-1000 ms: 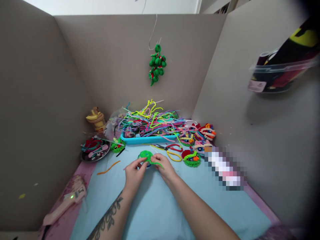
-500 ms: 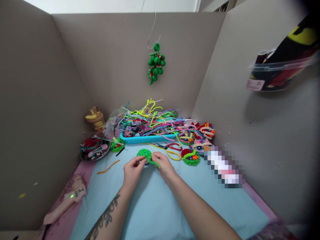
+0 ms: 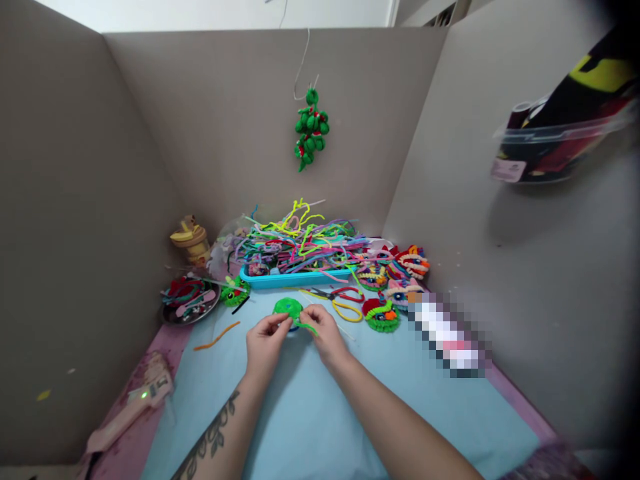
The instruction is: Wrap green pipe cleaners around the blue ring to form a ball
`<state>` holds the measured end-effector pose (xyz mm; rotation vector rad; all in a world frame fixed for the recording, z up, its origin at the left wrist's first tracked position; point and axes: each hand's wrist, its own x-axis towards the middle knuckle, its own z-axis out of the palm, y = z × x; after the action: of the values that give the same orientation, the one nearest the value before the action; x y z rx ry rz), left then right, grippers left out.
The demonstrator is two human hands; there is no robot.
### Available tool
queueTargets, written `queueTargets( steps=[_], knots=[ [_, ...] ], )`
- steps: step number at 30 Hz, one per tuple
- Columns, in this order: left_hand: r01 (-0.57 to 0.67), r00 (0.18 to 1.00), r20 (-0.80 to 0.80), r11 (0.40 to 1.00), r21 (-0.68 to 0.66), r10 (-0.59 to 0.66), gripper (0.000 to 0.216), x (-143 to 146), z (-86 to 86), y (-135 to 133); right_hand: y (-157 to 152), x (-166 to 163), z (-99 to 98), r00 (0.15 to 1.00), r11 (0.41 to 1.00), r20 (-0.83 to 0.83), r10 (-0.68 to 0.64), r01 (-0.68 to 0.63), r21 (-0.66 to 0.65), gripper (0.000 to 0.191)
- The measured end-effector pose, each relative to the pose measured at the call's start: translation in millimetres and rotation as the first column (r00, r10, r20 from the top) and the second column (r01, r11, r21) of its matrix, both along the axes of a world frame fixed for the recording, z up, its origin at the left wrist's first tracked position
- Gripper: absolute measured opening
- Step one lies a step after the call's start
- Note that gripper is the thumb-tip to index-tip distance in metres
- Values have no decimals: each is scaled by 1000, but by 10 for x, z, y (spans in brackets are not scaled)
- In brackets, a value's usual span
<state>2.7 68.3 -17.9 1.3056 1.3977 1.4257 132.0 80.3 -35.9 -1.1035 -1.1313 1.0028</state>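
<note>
Over the middle of the blue mat, both of my hands are closed at a round green fuzzy piece, which looks coiled from pipe cleaner. My left hand pinches a green pipe cleaner at the piece's near edge. The pipe cleaner's other stretch is between the fingertips of my right hand, and its loose end sticks out to the right. Something dark blue shows under the round piece, partly hidden by my fingers. Scissors with red and yellow handles lie just beyond my right hand.
A blue tray heaped with pipe cleaners stands at the back. Finished-looking fuzzy pieces lie right, a metal bowl left. An orange pipe cleaner and a lit glue gun are at left. Grey panels enclose the table.
My right hand has shifted very slightly left, and the loose green end with it. My left hand keeps its pinch. The whole view has tilted a little.
</note>
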Motion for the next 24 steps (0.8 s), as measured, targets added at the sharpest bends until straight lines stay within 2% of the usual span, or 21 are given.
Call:
queueTargets(
  steps=[5, 11, 16, 21, 24],
  knots=[
    [11, 993, -119, 997, 79, -1, 21, 10, 10, -24, 9, 24, 8, 1000, 1000, 17, -26, 26, 0, 16],
    [55, 985, -166, 997, 58, -45, 19, 21, 7, -26, 12, 48, -15, 996, 998, -83, 9, -14, -55, 17],
    [92, 987, -138, 995, 27, -88, 19, 32, 18, -21, 34, 42, -27, 975, 993, -218, 46, -68, -92, 21],
    [99, 993, -66, 995, -13, -99, 21, 39, 25, -15, 75, 34, -17, 927, 979, -343, 153, -189, -72, 25],
    [45, 998, -39, 999, -9, -46, 22, 27, 15, -5, 59, 27, 0, 942, 985, -322, 99, -138, -101, 23]
  ],
)
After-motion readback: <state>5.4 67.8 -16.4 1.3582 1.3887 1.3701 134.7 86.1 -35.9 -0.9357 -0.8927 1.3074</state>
